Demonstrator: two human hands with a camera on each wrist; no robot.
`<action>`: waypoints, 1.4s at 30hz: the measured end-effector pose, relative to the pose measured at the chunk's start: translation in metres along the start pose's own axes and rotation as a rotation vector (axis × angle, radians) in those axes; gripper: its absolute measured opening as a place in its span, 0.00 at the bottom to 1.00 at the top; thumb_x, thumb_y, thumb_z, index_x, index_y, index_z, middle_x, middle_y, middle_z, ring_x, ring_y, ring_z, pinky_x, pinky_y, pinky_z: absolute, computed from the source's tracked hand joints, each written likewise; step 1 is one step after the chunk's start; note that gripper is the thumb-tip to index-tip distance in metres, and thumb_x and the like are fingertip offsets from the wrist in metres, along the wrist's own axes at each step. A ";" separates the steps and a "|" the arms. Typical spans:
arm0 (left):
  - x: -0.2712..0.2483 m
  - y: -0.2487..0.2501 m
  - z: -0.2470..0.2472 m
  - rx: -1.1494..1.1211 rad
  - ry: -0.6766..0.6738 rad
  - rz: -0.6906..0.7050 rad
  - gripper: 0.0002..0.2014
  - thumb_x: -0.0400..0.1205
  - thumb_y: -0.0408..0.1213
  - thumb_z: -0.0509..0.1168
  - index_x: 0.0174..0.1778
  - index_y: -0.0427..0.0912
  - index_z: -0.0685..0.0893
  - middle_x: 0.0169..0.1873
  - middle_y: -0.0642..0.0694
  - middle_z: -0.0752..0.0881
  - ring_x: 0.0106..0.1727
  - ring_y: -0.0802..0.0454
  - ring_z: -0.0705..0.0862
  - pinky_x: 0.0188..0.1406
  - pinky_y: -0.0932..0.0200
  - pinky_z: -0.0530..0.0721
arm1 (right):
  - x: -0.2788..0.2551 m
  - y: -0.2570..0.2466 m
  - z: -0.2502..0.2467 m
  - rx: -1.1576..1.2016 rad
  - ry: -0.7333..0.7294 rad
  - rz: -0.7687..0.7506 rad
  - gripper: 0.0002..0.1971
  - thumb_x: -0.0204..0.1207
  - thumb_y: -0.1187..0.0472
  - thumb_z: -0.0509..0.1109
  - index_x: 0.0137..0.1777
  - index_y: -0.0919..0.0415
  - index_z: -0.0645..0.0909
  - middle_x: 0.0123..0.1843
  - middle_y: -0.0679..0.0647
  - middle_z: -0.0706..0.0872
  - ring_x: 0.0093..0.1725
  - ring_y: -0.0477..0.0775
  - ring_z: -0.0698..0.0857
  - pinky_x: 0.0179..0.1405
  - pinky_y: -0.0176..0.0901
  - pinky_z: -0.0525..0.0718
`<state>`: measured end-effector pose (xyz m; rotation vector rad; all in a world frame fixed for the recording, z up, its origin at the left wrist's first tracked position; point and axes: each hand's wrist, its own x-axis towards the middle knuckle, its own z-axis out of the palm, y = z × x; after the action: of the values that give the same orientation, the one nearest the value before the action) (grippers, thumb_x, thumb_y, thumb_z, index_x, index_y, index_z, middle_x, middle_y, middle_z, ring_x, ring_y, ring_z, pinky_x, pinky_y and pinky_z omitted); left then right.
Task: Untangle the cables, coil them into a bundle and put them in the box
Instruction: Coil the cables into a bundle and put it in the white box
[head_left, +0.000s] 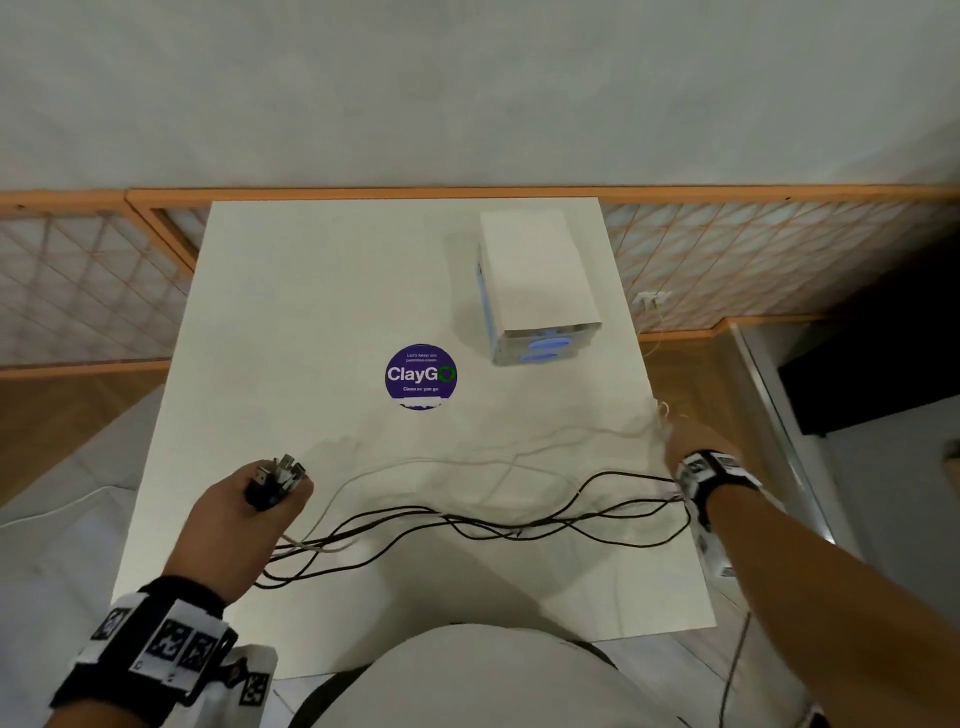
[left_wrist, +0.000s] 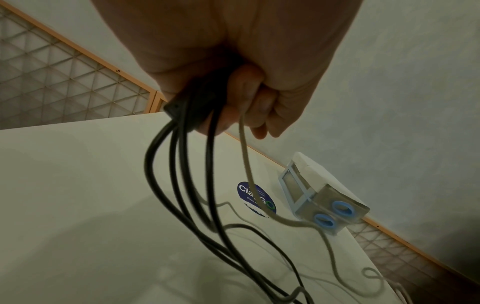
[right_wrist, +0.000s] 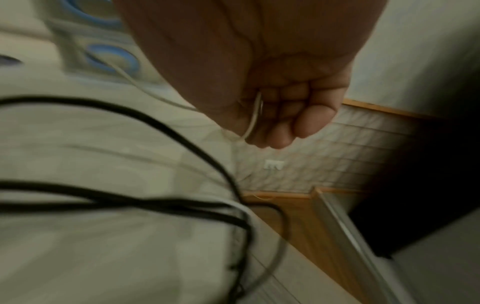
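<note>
Several cables: black and pale cables (head_left: 467, 519) lay strung across the desk (head_left: 322, 312) from 8 o'clock to 3 o'clock, crossing one another near the middle.
Left grip: the left hand (head_left: 244, 525) was closed round a bunch of plug ends (head_left: 283, 475), and the leads hung down from the fist in the left wrist view.
Right grip: the right hand (head_left: 675, 441), at the 3 o'clock edge, was curled round a thin white cable (right_wrist: 255, 115); that view was blurred.
Box: the white box (head_left: 535, 280) stood at 1 o'clock, well apart from both hands, showing two blue rings (left_wrist: 333, 214) on its near end.
Risk 1: pulling the hands apart could, in my judgement, tighten the crossings into knots.
Risk 2: slack looped over the 3 o'clock edge could drop off the desk and drag the rest.
Risk 3: the thin white cable might slip from the right grip, being slender.
Surface: a smooth white desk bearing a round purple sticker (head_left: 421, 375) at its centre.
Room: a pale wall, orange-framed lattice panels (head_left: 88, 280) and a wood floor (head_left: 62, 415).
</note>
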<state>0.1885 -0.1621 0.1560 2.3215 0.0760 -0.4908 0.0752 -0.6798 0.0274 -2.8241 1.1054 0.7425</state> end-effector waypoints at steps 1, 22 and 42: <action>0.001 0.000 0.002 -0.002 -0.003 0.005 0.10 0.82 0.42 0.75 0.39 0.42 0.86 0.33 0.37 0.88 0.41 0.38 0.84 0.40 0.54 0.77 | -0.003 0.015 0.001 -0.001 -0.004 0.035 0.16 0.91 0.52 0.56 0.61 0.58 0.82 0.62 0.63 0.88 0.55 0.65 0.87 0.58 0.53 0.84; 0.000 0.116 0.025 -0.426 -0.321 0.392 0.14 0.82 0.56 0.71 0.42 0.49 0.84 0.31 0.52 0.85 0.34 0.55 0.83 0.38 0.64 0.82 | -0.196 -0.201 -0.136 1.202 -0.485 -0.891 0.25 0.83 0.59 0.67 0.80 0.54 0.73 0.72 0.48 0.86 0.74 0.47 0.83 0.77 0.47 0.79; -0.014 0.173 0.022 -0.696 -0.253 0.352 0.11 0.86 0.46 0.71 0.44 0.44 0.81 0.27 0.48 0.82 0.30 0.51 0.83 0.34 0.55 0.84 | -0.227 -0.209 -0.149 1.051 -0.105 -1.014 0.10 0.88 0.58 0.58 0.45 0.54 0.77 0.34 0.45 0.84 0.30 0.46 0.84 0.38 0.56 0.89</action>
<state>0.2027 -0.3007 0.2624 1.5373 -0.2447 -0.4772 0.1284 -0.4065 0.2278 -1.9275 -0.0980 0.1073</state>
